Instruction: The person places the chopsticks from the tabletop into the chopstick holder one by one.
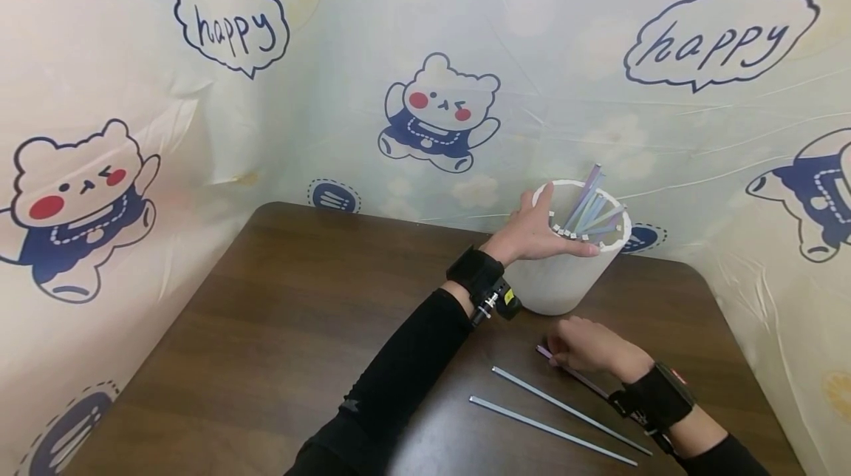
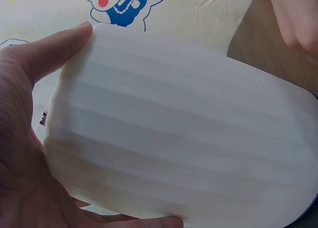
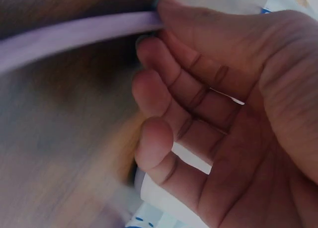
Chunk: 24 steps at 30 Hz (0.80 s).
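A white ribbed bin (image 1: 565, 284) stands at the back right of the table, with several purple and pale blue straws (image 1: 588, 210) sticking up inside it. My left hand (image 1: 528, 232) grips the bin's rim, thumb along the near side and fingers spread at the left. In the left wrist view the bin's wall (image 2: 174, 123) fills most of the picture. In front of the bin, my right hand (image 1: 592, 347) pinches a purple straw (image 3: 84, 34) between thumb and forefinger near one end. The other fingers curl loosely beside it.
Two pale blue straws (image 1: 565, 408) (image 1: 552, 432) lie side by side on the brown table (image 1: 299, 328), left of the right forearm. A printed cloth (image 1: 332, 92) with bears hangs right behind the bin and along both sides.
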Tool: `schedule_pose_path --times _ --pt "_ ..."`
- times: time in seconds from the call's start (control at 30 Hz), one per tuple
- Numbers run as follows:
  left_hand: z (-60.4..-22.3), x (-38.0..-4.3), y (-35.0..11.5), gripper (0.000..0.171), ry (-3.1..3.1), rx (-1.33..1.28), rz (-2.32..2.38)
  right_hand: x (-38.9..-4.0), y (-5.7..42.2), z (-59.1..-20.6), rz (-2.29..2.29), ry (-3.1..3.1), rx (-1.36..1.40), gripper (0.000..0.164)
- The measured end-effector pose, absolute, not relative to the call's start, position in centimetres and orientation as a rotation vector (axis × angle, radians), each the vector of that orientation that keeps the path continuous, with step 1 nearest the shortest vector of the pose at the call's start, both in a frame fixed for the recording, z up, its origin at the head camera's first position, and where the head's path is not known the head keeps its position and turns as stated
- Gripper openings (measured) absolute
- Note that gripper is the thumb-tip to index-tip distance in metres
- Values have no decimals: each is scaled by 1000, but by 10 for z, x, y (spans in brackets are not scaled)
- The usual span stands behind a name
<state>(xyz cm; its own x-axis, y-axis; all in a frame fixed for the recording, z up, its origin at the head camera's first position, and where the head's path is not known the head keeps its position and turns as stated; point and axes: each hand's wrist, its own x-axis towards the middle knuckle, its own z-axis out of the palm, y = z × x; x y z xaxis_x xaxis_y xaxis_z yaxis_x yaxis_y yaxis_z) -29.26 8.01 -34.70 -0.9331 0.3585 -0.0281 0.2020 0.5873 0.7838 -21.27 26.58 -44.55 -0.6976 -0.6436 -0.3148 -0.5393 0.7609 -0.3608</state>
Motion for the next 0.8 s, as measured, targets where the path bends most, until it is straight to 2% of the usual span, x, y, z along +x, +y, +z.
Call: schedule_pose_path --times 0.23,0.37,0.57,0.8 --pt "-347 -291 79 123 2627 484 1281 -208 264 -443 -299 2538 -803 14" --pt "-347 -291 80 123 2627 490 1292 -209 264 -443 -307 2606 -947 11" --pt "-347 -290 79 123 2632 491 1272 -208 266 -437 -274 2753 -1059 15" --pt "-347 -290 80 123 2634 491 1281 -200 260 -404 -354 2867 -1214 21"
